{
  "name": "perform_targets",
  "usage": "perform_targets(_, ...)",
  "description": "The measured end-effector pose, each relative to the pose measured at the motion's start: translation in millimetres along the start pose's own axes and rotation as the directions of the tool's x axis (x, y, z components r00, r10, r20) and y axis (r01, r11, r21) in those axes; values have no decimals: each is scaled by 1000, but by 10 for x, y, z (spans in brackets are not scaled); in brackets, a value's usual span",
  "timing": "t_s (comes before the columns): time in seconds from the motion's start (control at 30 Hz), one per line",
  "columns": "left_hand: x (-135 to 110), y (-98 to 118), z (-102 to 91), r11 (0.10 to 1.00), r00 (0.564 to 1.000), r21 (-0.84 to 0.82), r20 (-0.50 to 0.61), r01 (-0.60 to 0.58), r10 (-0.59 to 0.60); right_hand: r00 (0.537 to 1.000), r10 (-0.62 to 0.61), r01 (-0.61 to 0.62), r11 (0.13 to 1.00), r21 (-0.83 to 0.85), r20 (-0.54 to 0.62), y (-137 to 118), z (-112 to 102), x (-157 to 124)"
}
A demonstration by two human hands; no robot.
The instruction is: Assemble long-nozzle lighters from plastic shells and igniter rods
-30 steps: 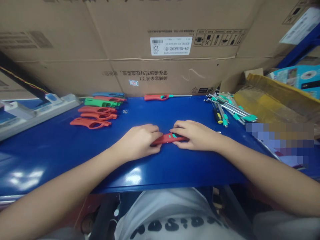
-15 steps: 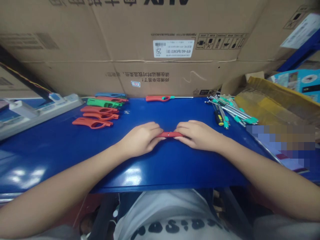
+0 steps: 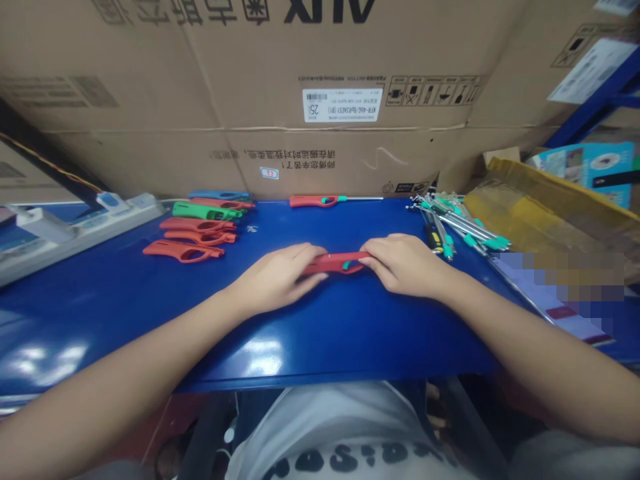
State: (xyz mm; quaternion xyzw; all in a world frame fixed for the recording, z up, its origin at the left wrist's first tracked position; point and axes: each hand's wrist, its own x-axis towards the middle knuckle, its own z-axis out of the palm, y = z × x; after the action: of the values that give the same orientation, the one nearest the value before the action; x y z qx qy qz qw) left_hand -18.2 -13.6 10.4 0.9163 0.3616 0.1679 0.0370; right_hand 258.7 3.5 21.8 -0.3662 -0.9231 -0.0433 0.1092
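Red lighter casing (image 3: pixel 334 263) is being pinched by the left grip (image 3: pixel 285 273); its other end, by the right grip (image 3: pixel 403 265).

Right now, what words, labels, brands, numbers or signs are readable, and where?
"AUX": upside down on the cardboard box, beside cut-off Chinese characters.
"KFR-46G/BpR3AES1(B1)" and "25": upside down on its white label; smaller print illegible.
"师傅您辛苦了!" and "请在搬运时对我温柔些": upside down, lower on the box.
Handling symbols: beside that label.
Too blurred: small sticker, right-hand label, blue packaging.
Shirt: partial, distorted.
Held red handle: nothing legible.
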Motion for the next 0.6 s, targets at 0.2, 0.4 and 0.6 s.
perform_targets(0.2,-15,33,4,994,996,97,82,-52,44,991,-71,60,994,94,117,-88,-34,29)
perform_targets(0.4,-36,131,-3,995,983,53,165,-86,76,958,-286,281,950,134,25,-195,36,12)
perform_targets(0.6,-49,205,51,986,981,132,178,-99,75,962,-274,269,949,163,8,-243,56,-23)
